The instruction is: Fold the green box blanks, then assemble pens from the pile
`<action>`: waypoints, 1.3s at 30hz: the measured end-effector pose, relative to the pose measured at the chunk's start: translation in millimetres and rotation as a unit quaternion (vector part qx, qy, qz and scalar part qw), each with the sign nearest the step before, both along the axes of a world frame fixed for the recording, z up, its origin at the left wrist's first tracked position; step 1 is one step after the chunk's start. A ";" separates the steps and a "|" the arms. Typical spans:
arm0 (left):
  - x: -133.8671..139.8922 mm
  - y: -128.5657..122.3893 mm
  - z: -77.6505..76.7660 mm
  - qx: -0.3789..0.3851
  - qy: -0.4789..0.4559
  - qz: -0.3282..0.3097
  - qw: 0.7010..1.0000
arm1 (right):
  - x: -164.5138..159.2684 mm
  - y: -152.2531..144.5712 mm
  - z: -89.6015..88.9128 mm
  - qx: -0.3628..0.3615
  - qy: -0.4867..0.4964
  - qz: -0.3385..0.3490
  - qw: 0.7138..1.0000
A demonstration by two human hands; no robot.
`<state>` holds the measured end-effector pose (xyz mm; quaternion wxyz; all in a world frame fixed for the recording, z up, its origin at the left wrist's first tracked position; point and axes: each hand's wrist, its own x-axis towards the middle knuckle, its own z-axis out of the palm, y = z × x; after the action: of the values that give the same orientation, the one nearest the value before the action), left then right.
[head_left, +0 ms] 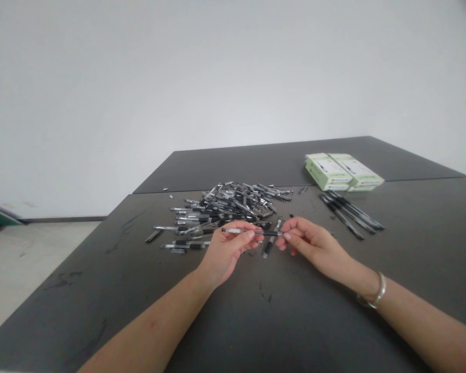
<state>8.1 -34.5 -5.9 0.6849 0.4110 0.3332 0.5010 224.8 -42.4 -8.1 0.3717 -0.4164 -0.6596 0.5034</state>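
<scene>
Pinches slender plastic gel pen [264, 233] in left hand [230, 249] and right hand [314, 241], mid-frame; shows closed cardboard boxes [345, 175], centre right.

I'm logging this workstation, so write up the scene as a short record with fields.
Left hand: grips a black-gripped pen
Right hand: pinches that pen's right end
Right wrist: silver-coloured bangle
Beyond the hands: heap of pens
Right of heap: a few roughly parallel pens
Behind those: green-and-white boxes, two side-by-side stacks
Surface: dark table
</scene>
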 end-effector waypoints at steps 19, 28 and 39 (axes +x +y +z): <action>-7.0 6.1 -7.5 -0.005 0.124 -0.029 0.992 | 1.5 4.6 -2.0 -0.002 -0.014 -0.072 0.997; -7.7 9.1 -4.6 -0.015 0.060 -0.001 0.998 | 30.7 21.9 12.7 0.017 -0.104 -0.167 0.980; -8.3 9.7 -3.7 -0.020 0.047 -0.007 0.999 | 48.0 26.6 9.3 0.147 -0.384 -0.017 0.911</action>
<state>-0.1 -24.8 -9.6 0.6805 0.4224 0.3719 0.4693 272.8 -15.8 1.2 0.1553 -0.5294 -0.8109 0.1951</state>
